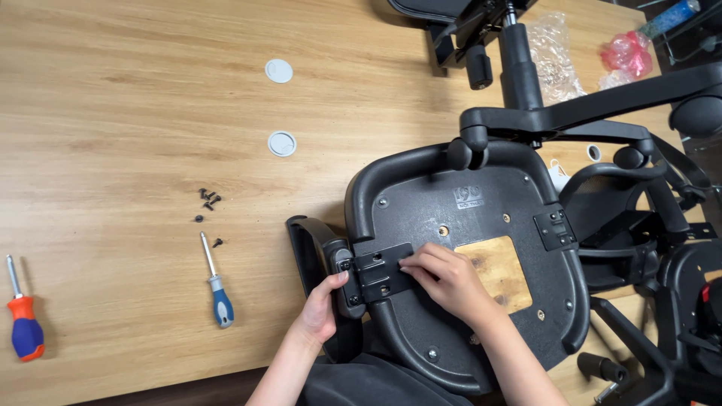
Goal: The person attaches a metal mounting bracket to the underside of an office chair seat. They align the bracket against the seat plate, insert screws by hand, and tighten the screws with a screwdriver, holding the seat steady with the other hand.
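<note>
Seating the armrest bracket (382,272) on the upturned chair seat (466,256), at 9 o'clock on its rim. Left hand (322,307) grips the armrest (320,259); right hand (445,277) fingers pinch narrow over the bracket (screw not visible). Next probably needs holes aligned, then the blue screwdriver (216,282) off the desk (113,135).

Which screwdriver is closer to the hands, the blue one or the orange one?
The blue-and-grey screwdriver. It lies just left of the left hand, while the orange-and-blue screwdriver sits far off by the table's left edge.

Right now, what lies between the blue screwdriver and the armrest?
Bare wood of the table in the head view: nothing between the blue screwdriver and the armrest.
</note>
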